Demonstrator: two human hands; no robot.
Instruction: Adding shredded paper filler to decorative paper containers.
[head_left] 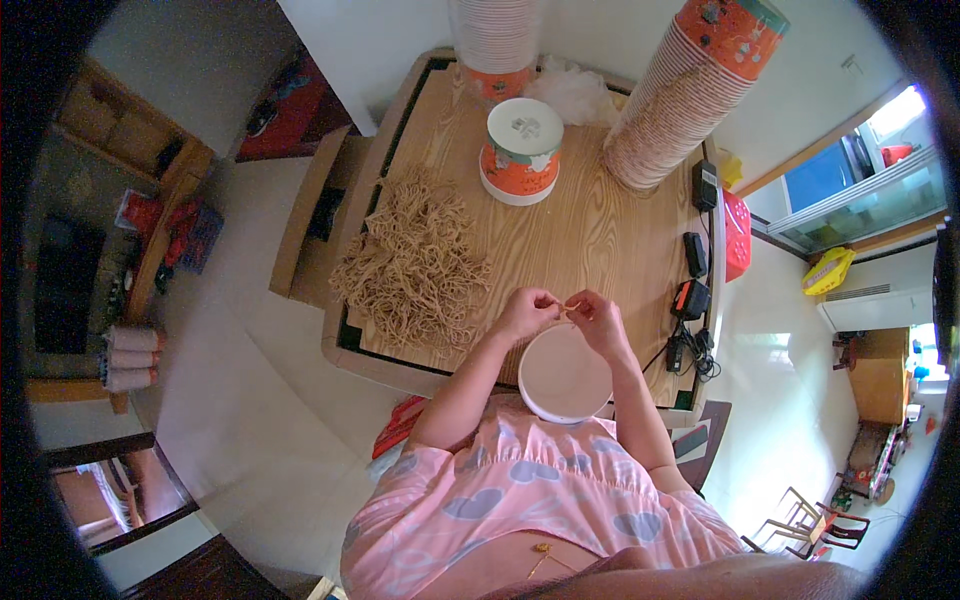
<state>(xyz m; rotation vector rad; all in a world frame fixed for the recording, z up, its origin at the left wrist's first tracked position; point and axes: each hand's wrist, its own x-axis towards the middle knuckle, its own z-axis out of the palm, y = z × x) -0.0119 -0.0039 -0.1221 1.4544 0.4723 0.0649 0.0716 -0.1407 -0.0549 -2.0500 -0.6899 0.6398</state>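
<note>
Over the wood-grain tabletop [570,230], right of a tan cord heap [420,270], with left hand [527,315] and right hand [599,325] in narrow grip on apparently a short strand [568,307], by the far rim of a white tub [566,375]: best to pinch close, tugging gently, evenly

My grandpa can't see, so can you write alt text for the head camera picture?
A person's left hand and right hand appear to pinch a thin strand near a round white tub. On the wooden table, a tangled heap of tan cords lies to the left, with stacked orange-patterned tubs farther back.
</note>
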